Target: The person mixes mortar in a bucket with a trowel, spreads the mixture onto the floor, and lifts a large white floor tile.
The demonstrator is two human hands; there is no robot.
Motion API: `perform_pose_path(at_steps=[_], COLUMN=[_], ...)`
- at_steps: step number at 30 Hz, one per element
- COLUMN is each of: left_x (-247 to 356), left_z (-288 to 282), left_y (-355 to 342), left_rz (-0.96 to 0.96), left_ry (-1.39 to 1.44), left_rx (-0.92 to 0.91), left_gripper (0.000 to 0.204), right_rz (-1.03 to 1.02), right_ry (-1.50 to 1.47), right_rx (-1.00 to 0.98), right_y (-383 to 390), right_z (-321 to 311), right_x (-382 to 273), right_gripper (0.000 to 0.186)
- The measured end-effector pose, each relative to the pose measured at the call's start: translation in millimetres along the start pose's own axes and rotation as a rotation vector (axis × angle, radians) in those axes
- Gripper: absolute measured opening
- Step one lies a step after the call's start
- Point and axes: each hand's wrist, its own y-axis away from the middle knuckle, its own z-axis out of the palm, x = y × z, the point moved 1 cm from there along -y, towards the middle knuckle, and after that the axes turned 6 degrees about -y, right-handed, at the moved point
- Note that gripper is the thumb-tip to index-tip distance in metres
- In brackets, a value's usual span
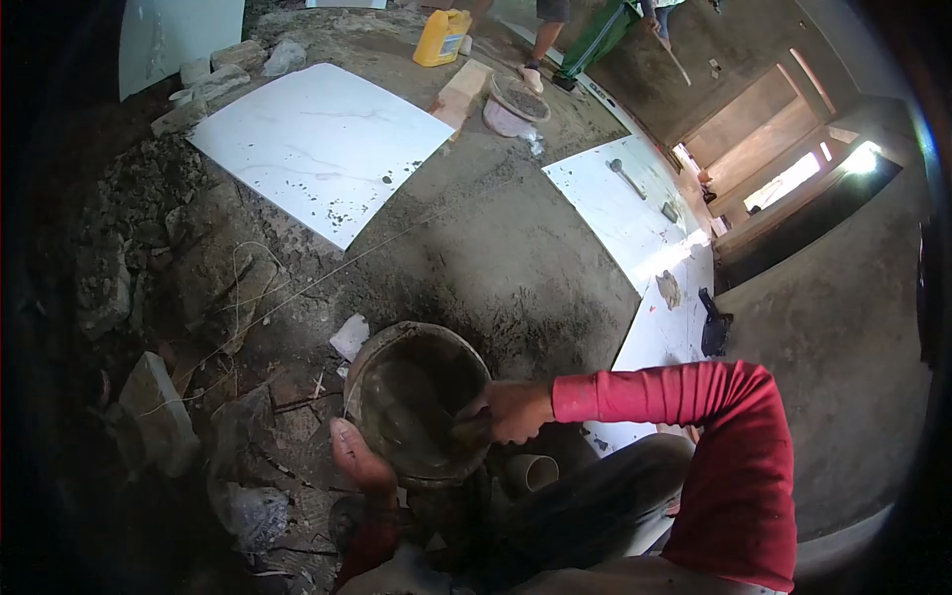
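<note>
A round, mortar-stained bucket (375, 354) stands on the ground in front of me, with grey, wet-looking material inside. My left hand (361, 458) grips its near left side, the fingers up against the wall. Over the right rim reaches my right hand (518, 411), closed, with its fingertips dipping into the bucket's shadow. What those fingers hold is too dark to make out. Beside the bucket, close to my leg, lies a short pale pipe-like ring (538, 473).
A large white marbled tile (317, 139) lies at the far left. More white tiles (605, 203) run along the right, bearing a mallet (627, 177). Rubble (154, 412) covers the left ground. A yellow jerrycan (441, 38), a mortar-filled basin (514, 109) and another person's legs (543, 50) are farther off.
</note>
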Motion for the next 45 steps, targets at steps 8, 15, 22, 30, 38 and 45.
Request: perform_pose_path(at_steps=[8,15,22,30,38,45], left_x=[-36,12,-45,-3,-29,11], left_z=[-17,22,-26,-23,-50,-42], left_y=[-8,-2,-7,-17,-32,-29], left_rz=[0.887,0.006,0.352,-0.083,-0.023,0.057], left_ry=[-0.915,-0.155,-0.434,-0.031,-0.091,-0.056], left_rx=[0.298,0.093,0.311,0.244,0.277,0.079], left_gripper=[0.035,0.031,0.031,0.049,0.058,0.057], right_rz=[-0.804,-0.481,-0.214,-0.250,-0.185,-0.722], right_ry=[0.366,1.331,1.040,0.457,0.418,0.722], right_rx=[0.558,0.869,0.438,0.498,0.753,1.776], right_y=[19,14,-13,11,27,147], right_z=[1,-18,-4,-15,-54,-100], right_x=[24,-13,-17,6,29,20], right_gripper=[0.042,0.036,0.022,0.040,0.040,0.050])
